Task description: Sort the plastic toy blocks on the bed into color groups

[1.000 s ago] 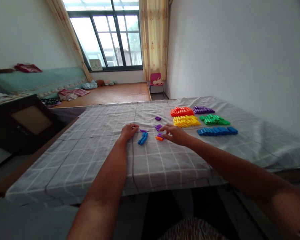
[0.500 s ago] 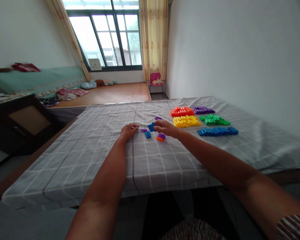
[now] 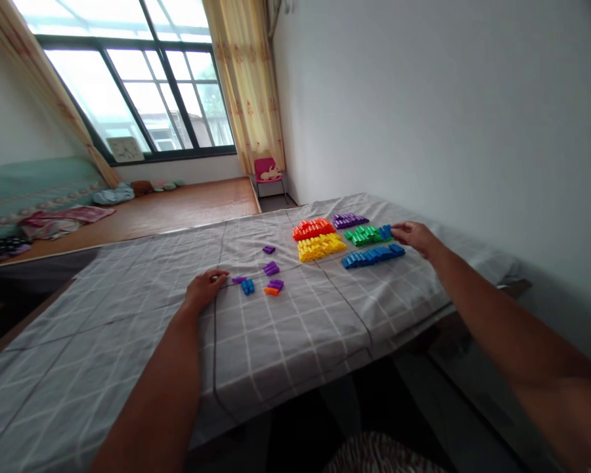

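Blue pieces (image 3: 385, 232) are pinched in my right hand (image 3: 414, 236), beside the green pile (image 3: 363, 236) and just above the right end of the blue row (image 3: 369, 257). My left hand (image 3: 207, 287) rests on the cloth with its fingers curled; whether it holds anything is too small to tell. Close to its fingertips lie a purple piece (image 3: 239, 280) and a few blue pieces (image 3: 247, 286). To their right are purple pieces (image 3: 271, 268), a small purple group (image 3: 268, 249) and an orange piece (image 3: 271, 291) touching purple ones.
Red-orange (image 3: 314, 228), yellow (image 3: 322, 247) and purple (image 3: 349, 221) piles lie on the checked tablecloth (image 3: 295, 335). A white wall (image 3: 423, 118) runs along the right. Beyond the table stand a pink chair (image 3: 267, 171) and a wooden bed platform (image 3: 197, 200).
My right hand has carried the blue pieces from the middle of the table rightward to the blue row. The view has turned to the right. Purple pieces behind that hand now show.
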The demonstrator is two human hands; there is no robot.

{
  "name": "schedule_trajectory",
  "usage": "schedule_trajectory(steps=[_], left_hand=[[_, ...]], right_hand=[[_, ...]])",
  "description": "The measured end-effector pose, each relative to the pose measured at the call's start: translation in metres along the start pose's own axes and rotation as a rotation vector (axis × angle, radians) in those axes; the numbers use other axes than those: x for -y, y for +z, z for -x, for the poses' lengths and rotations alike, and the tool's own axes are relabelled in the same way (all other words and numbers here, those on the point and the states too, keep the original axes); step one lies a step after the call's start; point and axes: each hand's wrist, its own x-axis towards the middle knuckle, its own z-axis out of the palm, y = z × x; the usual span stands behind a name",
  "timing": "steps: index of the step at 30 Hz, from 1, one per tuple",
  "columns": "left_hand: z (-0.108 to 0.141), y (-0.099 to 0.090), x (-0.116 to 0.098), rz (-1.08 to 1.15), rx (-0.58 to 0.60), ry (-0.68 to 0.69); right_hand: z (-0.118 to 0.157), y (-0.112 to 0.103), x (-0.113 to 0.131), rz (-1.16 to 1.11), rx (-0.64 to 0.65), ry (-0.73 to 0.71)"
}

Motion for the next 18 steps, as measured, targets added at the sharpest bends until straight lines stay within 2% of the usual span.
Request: schedule_trajectory(steps=[2, 4, 10, 14, 18], left_hand=[[0.000, 0.000, 0.000, -0.014, 0.001, -0.012], [0.000, -0.001, -0.001, -0.026, -0.001, -0.012], [0.002, -0.005, -0.005, -0.032, 0.004, -0.025], [0.001, -0.004, -0.003, -0.031, -0.003, -0.016], [-0.001, -0.002, 0.001, -0.024, 0.004, -0.009]], right_hand=[[-0.006, -0.022, -0.013, 0.111, -0.055, 0.038], [-0.007, -0.032, -0.022, 0.168, -0.057, 0.072], [-0.009, -0.026, -0.032, 0.183, 0.052, 0.061], [-0.012, -0.026, -0.033, 0.299, 0.101, 0.036], [-0.013, -0.033, -0.030, 0.458, 0.063, 0.035]])
